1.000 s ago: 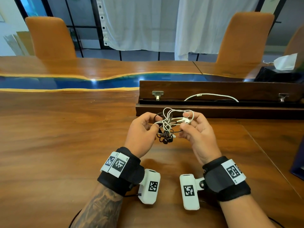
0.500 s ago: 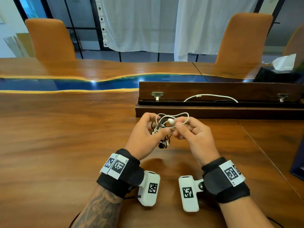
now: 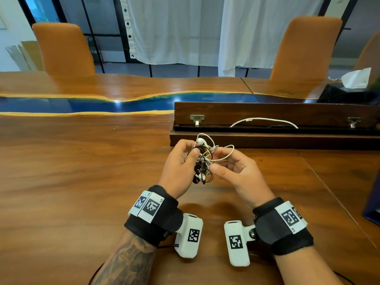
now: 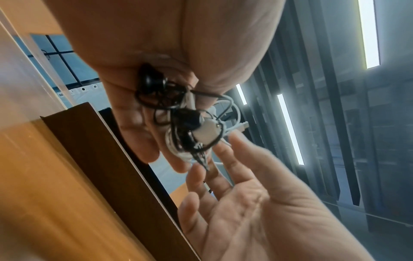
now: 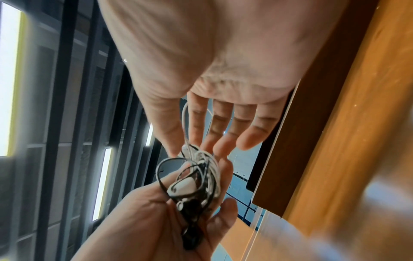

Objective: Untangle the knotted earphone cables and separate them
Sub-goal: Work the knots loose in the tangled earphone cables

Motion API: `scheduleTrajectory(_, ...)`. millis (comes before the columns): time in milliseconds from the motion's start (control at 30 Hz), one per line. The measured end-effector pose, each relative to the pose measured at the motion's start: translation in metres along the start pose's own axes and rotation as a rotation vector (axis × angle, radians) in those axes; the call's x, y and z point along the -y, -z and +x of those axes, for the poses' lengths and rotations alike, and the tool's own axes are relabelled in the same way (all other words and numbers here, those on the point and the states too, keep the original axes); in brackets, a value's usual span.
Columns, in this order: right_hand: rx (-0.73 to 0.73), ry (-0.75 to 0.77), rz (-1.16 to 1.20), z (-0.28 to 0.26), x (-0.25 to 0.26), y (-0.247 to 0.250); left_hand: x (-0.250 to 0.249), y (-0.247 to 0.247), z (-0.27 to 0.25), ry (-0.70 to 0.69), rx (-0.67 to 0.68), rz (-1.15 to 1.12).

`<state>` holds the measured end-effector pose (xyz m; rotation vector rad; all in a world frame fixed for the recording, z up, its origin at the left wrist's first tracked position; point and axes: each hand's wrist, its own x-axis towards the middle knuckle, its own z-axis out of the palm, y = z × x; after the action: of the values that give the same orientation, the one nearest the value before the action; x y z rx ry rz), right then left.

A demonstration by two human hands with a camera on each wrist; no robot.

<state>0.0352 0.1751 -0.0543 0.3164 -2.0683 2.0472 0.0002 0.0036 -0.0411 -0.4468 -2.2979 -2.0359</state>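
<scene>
- Tangle [image 3: 202,161] of white and black earphone cables held up above the desk [image 3: 82,182], between both hands, just in front of a long wooden box [image 3: 267,140].
- Left hand [image 3: 178,171] curled round the bundle, thumb pressed over a black loop; fingers [image 4: 143,141] cupping the mass from behind, seen in the left wrist view.
- White earbud [image 3: 201,142] sticking up at the top of the tangle, beside the left fingertips; another white earbud [image 5: 183,187] lying in the middle of the knot, ringed by black cable.
- Black earbud [image 4: 148,79] tucked against the left palm.
- Right hand [image 3: 238,171] palm-up, fingers [image 5: 221,134] mostly straight and relaxed, tips touching the tangle.
- White loop [image 3: 226,153] running out of the knot over the right fingers; in the right wrist view passing between thumb and forefinger, firm pinch or loose rest not clear.
- Separate white cable [image 3: 263,120] lying inside the open box, well apart from the hands.
- Two orange chairs [image 3: 65,48] across the desk; tissue box [image 3: 357,79] at far right.
</scene>
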Motion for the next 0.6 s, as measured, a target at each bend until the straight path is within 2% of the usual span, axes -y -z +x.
scheduleTrajectory(200, -0.11, 0.011, -0.073, 0.002, -0.002, -0.001, -0.003, -0.007, -0.003, -0.066, 0.087, -0.003)
scheduleTrajectory(333, -0.158, -0.027, -0.091, 0.003, -0.003, 0.002, -0.001, -0.005, 0.0, -0.004, 0.113, -0.01)
scheduleTrajectory(433, -0.144, -0.05, -0.083, 0.003, -0.003, 0.0, 0.003, -0.007, -0.002, -0.021, 0.15, 0.054)
scheduleTrajectory(600, -0.154, -0.075, -0.042, 0.002, -0.001, -0.001, 0.006, -0.004, 0.003, -0.063, -0.014, 0.109)
